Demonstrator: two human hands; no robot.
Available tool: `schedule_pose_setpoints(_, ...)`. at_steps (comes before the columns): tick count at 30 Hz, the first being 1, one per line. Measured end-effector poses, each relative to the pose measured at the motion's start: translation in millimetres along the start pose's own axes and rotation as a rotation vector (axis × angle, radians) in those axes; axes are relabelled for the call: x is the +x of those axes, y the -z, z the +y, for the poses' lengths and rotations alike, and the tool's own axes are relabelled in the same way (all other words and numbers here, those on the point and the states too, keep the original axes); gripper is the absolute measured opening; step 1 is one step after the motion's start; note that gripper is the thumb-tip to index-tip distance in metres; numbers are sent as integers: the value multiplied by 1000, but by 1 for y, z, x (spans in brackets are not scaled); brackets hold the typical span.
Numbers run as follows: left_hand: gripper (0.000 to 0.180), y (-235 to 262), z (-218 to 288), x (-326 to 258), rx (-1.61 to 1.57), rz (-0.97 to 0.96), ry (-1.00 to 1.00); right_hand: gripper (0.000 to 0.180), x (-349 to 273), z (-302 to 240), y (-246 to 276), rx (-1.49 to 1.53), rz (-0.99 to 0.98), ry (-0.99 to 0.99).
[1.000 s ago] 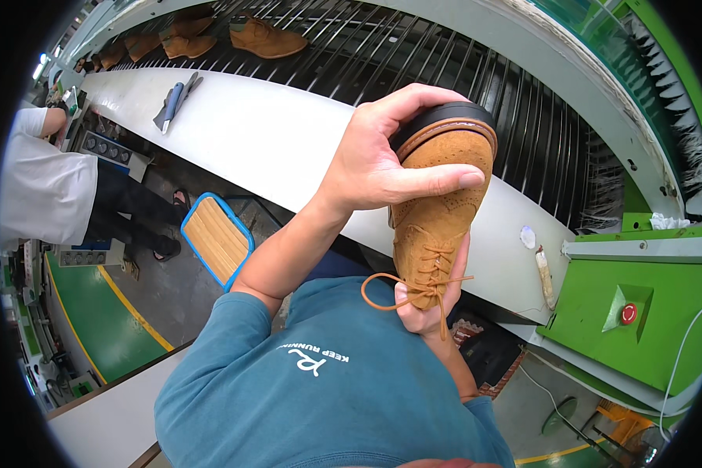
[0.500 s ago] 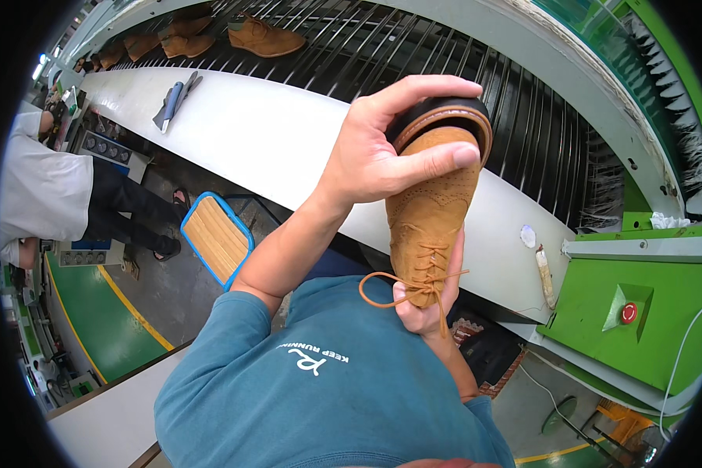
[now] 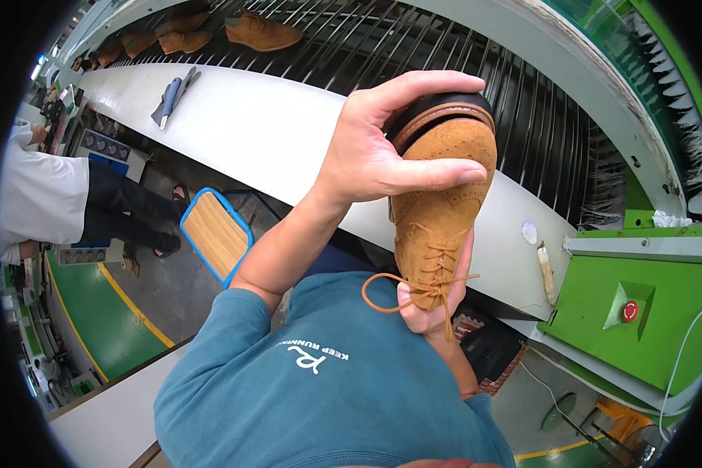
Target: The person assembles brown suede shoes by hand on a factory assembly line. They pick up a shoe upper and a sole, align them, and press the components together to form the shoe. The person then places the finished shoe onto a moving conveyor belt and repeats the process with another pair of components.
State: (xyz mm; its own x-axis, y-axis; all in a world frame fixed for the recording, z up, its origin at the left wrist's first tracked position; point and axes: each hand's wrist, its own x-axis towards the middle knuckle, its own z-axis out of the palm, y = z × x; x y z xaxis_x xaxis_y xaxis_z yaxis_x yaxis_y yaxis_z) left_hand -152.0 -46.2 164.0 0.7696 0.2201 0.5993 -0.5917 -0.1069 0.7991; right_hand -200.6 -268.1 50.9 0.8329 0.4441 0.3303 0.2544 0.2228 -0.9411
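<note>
A tan suede lace-up shoe (image 3: 438, 199) with punched brogue patterning is held up before me, toe pointing away. My left hand (image 3: 366, 156) grips its toe end, fingers over the dark sole (image 3: 444, 105) and thumb lying across the upper. A dark gap shows between the brown welt and the toe of the upper. From underneath, my right hand (image 3: 420, 313) holds the heel end; most of its fingers are hidden behind the shoe. The orange-brown lace (image 3: 382, 292) is tied, with a loop hanging to the left and loose ends beside it.
Behind the shoe runs a white ledge (image 3: 234, 109) with a blue-handled knife (image 3: 169, 101) on it. More brown shoes (image 3: 261, 33) sit on a roller conveyor. A green machine panel with a red button (image 3: 630, 311) stands right. A wooden-topped stool (image 3: 217, 234) and another person (image 3: 47, 191) are left.
The shoe has shifted slightly right, its toe tipping a little. My left thumb now lies lower across the upper. My right hand still supports the heel end.
</note>
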Motion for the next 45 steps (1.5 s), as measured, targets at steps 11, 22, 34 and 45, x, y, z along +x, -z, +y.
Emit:
schedule_pose_setpoints(11,76,1,-1,1,55,-16,-34,123,1,-2,0,6,-5,-20)
schedule_pose_setpoints(22,75,-1,-3,0,72,-15,-41,124,1,1,3,-12,-19,-7)
schedule_pose_setpoints(34,66,-4,-4,-1,52,21,-1,122,1,2,3,-7,-14,8)
schedule_pose_setpoints(45,71,-5,0,-2,82,-4,-22,121,1,7,5,18,-28,43)
